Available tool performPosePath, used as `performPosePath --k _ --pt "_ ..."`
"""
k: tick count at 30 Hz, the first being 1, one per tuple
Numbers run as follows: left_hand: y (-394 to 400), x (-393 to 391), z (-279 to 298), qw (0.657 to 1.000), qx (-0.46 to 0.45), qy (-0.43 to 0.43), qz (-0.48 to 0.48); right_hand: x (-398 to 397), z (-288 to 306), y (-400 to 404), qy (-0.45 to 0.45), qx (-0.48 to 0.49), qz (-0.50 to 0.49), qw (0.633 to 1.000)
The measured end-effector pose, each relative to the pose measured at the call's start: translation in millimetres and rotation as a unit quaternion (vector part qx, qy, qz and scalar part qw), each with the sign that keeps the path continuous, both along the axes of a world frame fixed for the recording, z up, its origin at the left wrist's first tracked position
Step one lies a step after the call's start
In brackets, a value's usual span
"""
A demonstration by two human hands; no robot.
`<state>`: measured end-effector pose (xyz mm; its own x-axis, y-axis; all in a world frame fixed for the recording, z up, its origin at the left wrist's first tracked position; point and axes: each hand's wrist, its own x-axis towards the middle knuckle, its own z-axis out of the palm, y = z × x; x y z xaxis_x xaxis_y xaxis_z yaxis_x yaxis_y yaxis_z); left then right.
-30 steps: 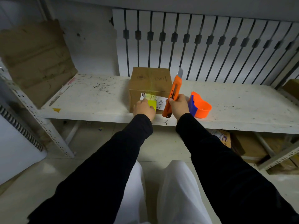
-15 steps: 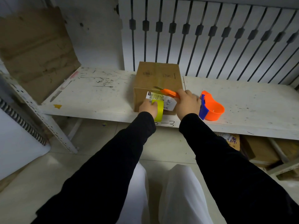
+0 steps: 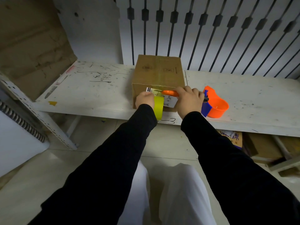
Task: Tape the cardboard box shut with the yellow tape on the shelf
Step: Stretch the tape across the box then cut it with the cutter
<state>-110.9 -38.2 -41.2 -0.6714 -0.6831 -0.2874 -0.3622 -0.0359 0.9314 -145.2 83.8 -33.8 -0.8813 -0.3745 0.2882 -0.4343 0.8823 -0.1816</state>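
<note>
A closed brown cardboard box (image 3: 158, 71) stands on the white shelf (image 3: 97, 88), with a white label on its near face and a strip of tape running over its top seam. My left hand (image 3: 145, 100) grips the yellow tape roll (image 3: 159, 108) against the front of the box, below its top edge. My right hand (image 3: 188, 100) holds an orange utility knife (image 3: 170, 93) lying sideways across the label, its tip pointing left toward the tape just above the roll. Its blade is too small to make out.
An orange and blue tape dispenser (image 3: 214, 104) sits on the shelf just right of my right hand. A large cardboard sheet (image 3: 30, 44) leans at the left end. More boxes (image 3: 233, 137) lie under the shelf at right. White slatted panels back the shelf.
The knife swung down from upright beside the box to lying sideways across its front face. The yellow roll dropped lower in my left hand, drawing tape down the front.
</note>
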Motion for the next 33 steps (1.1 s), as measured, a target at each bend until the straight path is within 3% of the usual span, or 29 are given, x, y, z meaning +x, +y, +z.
performPosePath --k 33 --pt "-3.4 -14.5 -1.2 0.998 -0.010 -0.038 0.047 8.3 26.4 -23.3 0.071 0.158 0.020 0.985"
